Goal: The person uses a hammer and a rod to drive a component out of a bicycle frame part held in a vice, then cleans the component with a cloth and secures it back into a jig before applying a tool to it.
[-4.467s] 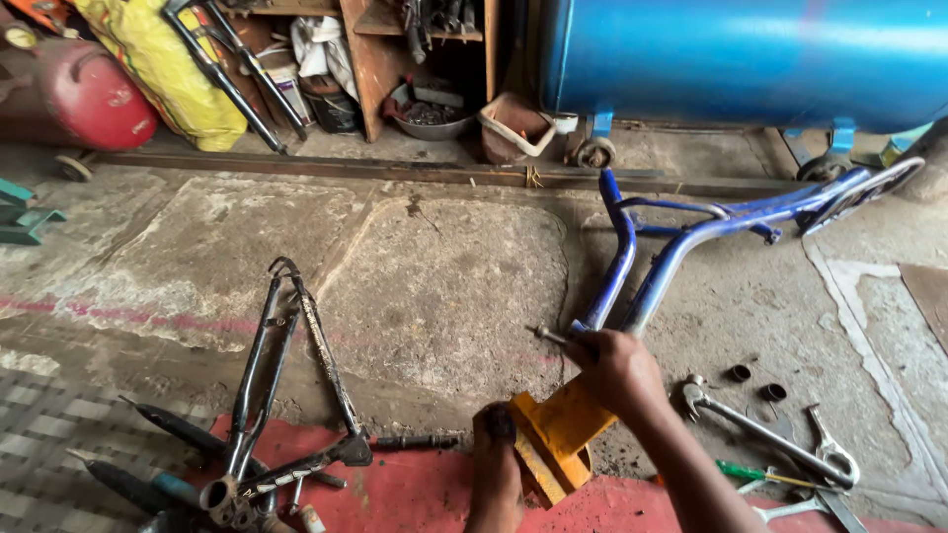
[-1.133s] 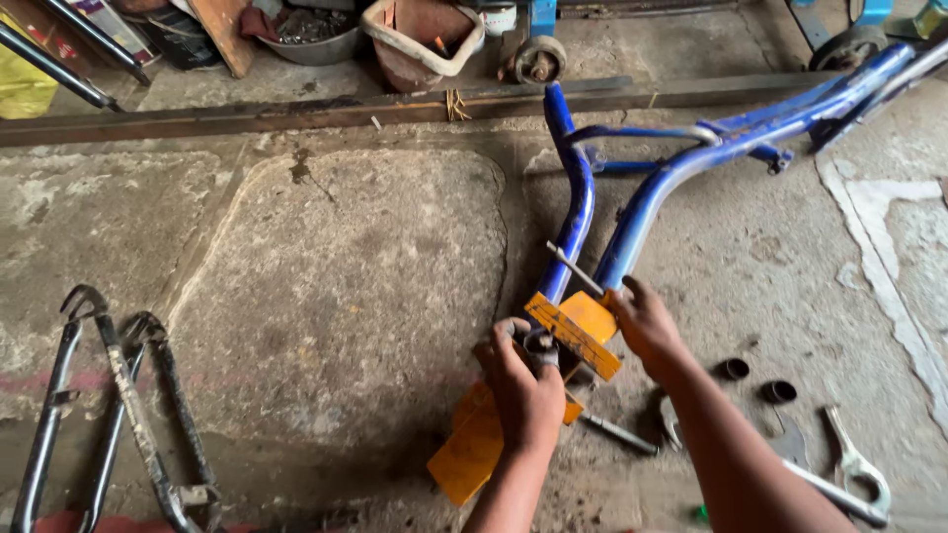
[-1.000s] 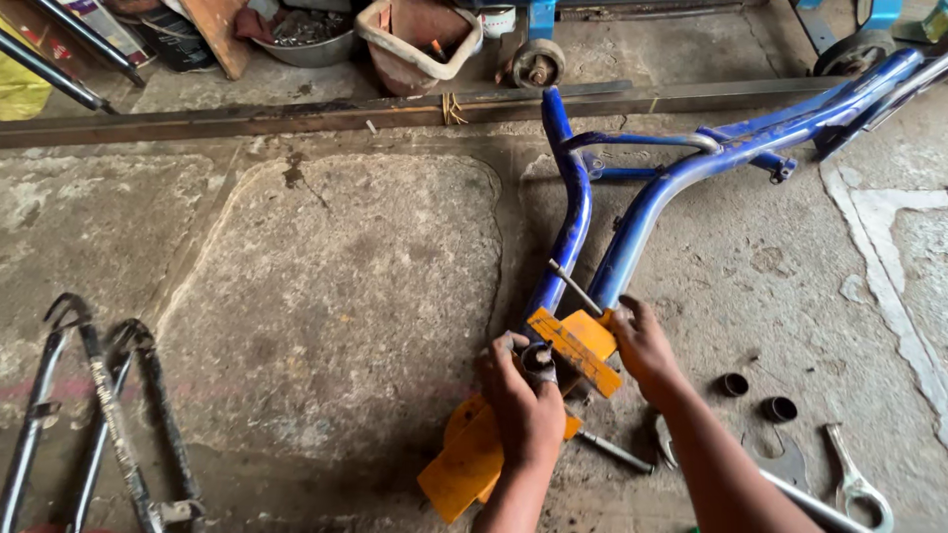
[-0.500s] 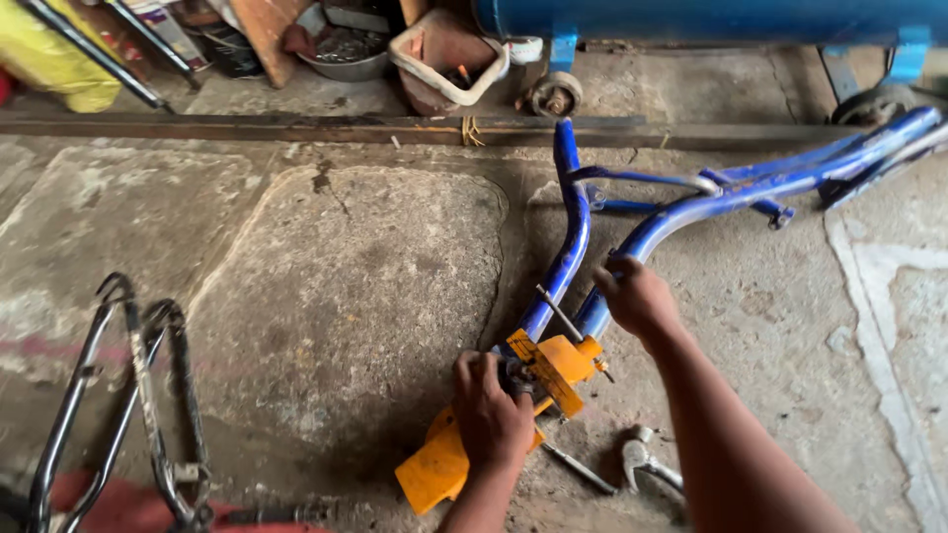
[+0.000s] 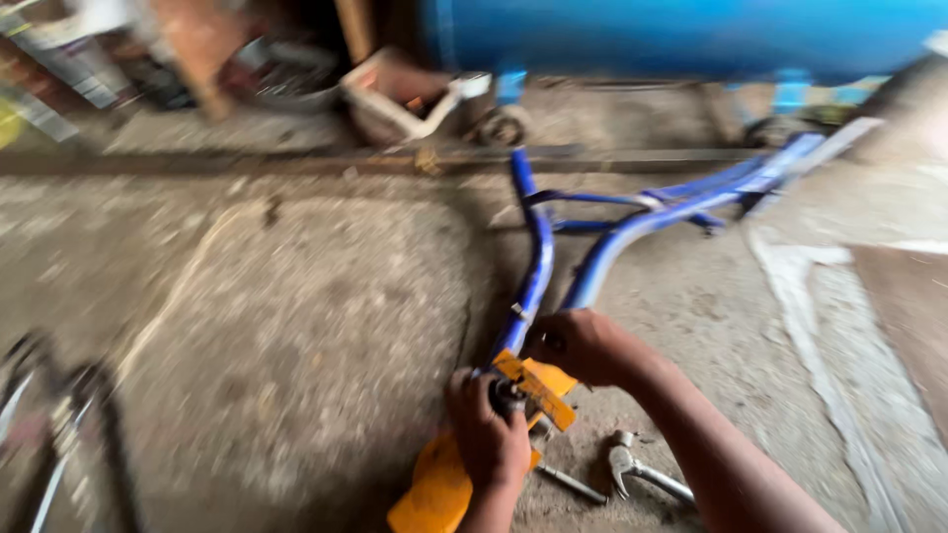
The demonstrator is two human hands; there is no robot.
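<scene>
A blue bicycle frame (image 5: 612,237) lies on the concrete floor, its near end meeting an orange-yellow metal part (image 5: 444,484). My left hand (image 5: 486,434) is closed around a dark round fitting at that junction. My right hand (image 5: 578,345) grips the blue frame tube just above the orange part. The picture is blurred by head motion.
A metal spanner (image 5: 642,474) and a thin rod (image 5: 573,484) lie on the floor by my right forearm. A second dark bicycle frame (image 5: 59,434) lies at the lower left. A large blue tank (image 5: 681,35), a crate (image 5: 405,94) and clutter line the far edge.
The view has swung and blurred. My right hand moved from the orange part up the blue frame tube, then settled just above the orange part; my left hand stays at the junction.
</scene>
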